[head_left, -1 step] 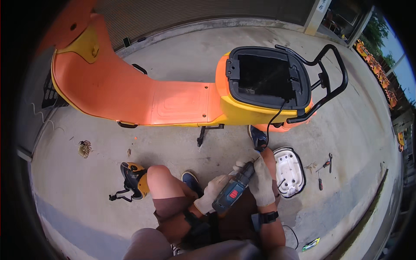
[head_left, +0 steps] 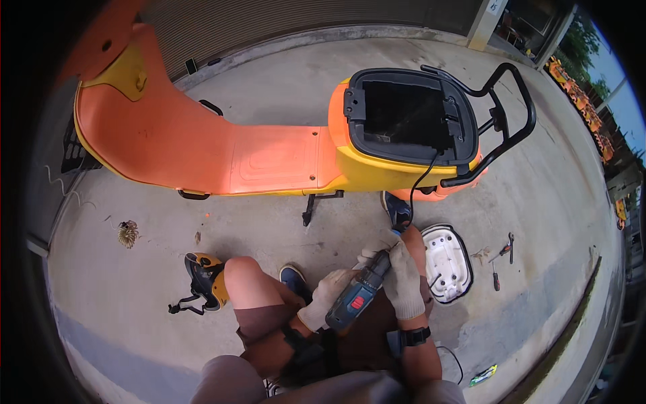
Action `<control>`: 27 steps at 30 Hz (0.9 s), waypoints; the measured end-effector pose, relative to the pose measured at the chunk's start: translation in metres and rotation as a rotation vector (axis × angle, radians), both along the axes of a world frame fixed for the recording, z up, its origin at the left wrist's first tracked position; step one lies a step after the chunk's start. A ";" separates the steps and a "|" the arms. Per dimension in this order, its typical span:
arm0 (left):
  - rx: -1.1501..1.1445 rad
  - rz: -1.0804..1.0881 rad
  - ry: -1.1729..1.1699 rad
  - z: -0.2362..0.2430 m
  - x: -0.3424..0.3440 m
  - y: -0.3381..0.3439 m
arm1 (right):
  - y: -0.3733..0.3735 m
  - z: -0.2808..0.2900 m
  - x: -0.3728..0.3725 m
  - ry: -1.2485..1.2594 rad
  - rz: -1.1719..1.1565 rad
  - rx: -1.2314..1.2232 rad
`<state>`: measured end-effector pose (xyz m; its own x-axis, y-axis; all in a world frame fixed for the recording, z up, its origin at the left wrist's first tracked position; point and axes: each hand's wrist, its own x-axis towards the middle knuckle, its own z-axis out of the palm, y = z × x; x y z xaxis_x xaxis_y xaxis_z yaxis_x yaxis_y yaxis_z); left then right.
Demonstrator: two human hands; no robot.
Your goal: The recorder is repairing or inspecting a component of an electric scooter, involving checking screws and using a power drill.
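A dark blue cordless drill [head_left: 354, 296] with a red patch lies across my lap, its chuck pointing away and to the right. My left hand [head_left: 328, 293], in a pale work glove, is wrapped round the drill's left side. Gloved too, my right hand [head_left: 402, 283] is closed beside the chuck [head_left: 379, 262]; what its fingers grip is hidden. A black cable [head_left: 418, 183] hangs from the open seat compartment [head_left: 350, 128] of an orange and yellow scooter [head_left: 276, 158] down to near my right fingers. Whether they touch it is unclear.
A white-lined seat lid [head_left: 447, 264] lies upturned right of my knee, beside hand tools [head_left: 503, 249] and a screwdriver [head_left: 496, 281]. Left of my legs is a yellow and black helmet [head_left: 208, 281]. The scooter's side stand [head_left: 309, 210] and black rear rack [head_left: 528, 111] stick out.
The whole view has shifted slightly, so the scooter sits a little further left. Both hands and the drill hold nearly the same pose.
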<state>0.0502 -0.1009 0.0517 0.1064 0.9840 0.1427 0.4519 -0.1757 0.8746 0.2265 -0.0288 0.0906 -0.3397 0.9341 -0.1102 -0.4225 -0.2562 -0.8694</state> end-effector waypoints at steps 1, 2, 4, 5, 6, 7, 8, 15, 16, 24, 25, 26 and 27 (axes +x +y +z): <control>0.131 -0.006 0.186 0.000 -0.002 0.002 | -0.003 -0.001 0.001 -0.151 -0.050 0.076; 0.136 -0.025 0.178 0.000 -0.004 0.002 | -0.006 0.000 0.001 -0.156 -0.036 0.083; 0.395 -0.015 0.169 0.001 -0.008 0.004 | -0.015 0.008 0.001 -0.147 -0.011 0.233; 0.403 -0.018 0.166 0.001 -0.009 0.006 | -0.020 0.015 0.001 -0.165 -0.017 0.203; 0.455 -0.009 0.179 0.002 -0.009 0.007 | -0.023 0.025 0.002 -0.207 0.008 0.276; 0.493 -0.014 0.197 0.003 -0.009 0.007 | -0.026 0.035 0.004 -0.233 0.014 0.358; 0.501 -0.003 0.188 0.004 -0.009 0.007 | -0.029 0.045 0.005 -0.253 0.032 0.343; 0.565 -0.071 0.137 0.012 -0.007 0.004 | -0.029 0.070 -0.014 0.057 0.111 0.222; 0.551 -0.117 0.159 0.013 -0.008 0.003 | -0.022 0.066 -0.020 0.400 0.119 0.058; 0.112 -0.044 -0.052 0.025 -0.005 -0.024 | 0.001 0.032 -0.015 0.996 0.043 -0.545; 0.036 -0.031 -0.034 0.024 -0.008 -0.023 | 0.000 0.028 -0.014 0.953 0.039 -0.564; 0.086 -0.039 -0.062 0.022 -0.009 -0.023 | 0.000 0.024 -0.014 0.984 -0.022 -0.659; 0.093 -0.032 -0.064 0.019 -0.009 -0.023 | 0.001 0.019 -0.015 1.035 -0.088 -0.745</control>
<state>0.0414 -0.1235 0.0711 0.1257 0.9625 0.2403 0.3887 -0.2707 0.8807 0.2119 -0.0279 0.1099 -0.5208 0.7846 -0.3364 -0.8536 -0.4745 0.2148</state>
